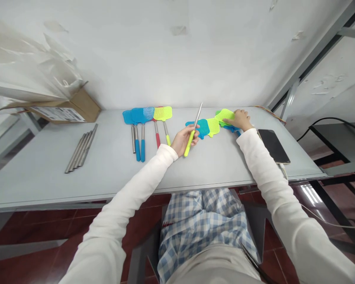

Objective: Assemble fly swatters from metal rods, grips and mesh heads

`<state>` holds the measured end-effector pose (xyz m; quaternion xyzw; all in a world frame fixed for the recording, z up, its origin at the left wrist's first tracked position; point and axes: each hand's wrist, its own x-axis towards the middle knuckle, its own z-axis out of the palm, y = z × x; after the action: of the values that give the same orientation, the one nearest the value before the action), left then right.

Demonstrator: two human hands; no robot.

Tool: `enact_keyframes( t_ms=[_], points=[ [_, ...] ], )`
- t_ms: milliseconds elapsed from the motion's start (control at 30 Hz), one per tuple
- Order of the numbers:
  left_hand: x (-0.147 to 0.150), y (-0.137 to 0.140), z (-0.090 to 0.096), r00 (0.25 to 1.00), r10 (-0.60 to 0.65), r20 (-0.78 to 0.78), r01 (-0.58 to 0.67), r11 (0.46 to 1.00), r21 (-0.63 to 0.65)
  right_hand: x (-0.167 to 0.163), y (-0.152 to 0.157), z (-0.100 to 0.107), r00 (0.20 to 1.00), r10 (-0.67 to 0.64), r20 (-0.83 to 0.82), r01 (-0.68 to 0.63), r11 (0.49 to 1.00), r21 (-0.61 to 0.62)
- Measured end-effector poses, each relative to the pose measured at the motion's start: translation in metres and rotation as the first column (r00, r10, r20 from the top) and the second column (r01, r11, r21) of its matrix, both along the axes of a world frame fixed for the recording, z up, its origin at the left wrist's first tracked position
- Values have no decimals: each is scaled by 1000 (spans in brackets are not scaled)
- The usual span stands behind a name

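Note:
My left hand [182, 141] is closed around a fly swatter handle [190, 142] with a yellow-green grip and a thin metal rod pointing up and away. No swatter head is on the rod's far tip. At the right, my right hand [242, 119] has its thumb on a green fly swatter head [225, 115] and its fingers curled at the edge. Blue pieces [232, 128] lie partly hidden under that hand. Between my hands, a blue swatter head [203, 128] and a yellow-green swatter head [213, 127] lie overlapped on the table.
Several whole fly swatters with blue heads [142, 114] and a yellow-green head [163, 113] lie left of my hands. Metal tubes [82, 149] sit further left, near a cardboard box [84, 105]. A black phone [273, 146] with a cable lies at the table's right.

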<state>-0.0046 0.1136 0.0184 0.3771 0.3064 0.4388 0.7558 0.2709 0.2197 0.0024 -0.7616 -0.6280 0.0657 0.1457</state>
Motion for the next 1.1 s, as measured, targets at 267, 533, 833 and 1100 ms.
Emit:
enact_keyframes(
  t_ms=[267,533,833,1100],
  points=[
    [6,-3,-3,984,-176,-15,174,981,-89,10,-8,19,984,-151,-95,164,975,147],
    [15,-14,-7,940,-341,-12,334,929,-160,-26,-26,25,362,333,-871,-55,940,337],
    [17,-21,-8,931,-365,-5,357,914,-190,-66,-41,12,121,293,-948,-12,956,294],
    [18,-21,-7,936,-352,-3,345,918,-197,-78,-48,10,104,301,-948,26,952,305]
  ],
)
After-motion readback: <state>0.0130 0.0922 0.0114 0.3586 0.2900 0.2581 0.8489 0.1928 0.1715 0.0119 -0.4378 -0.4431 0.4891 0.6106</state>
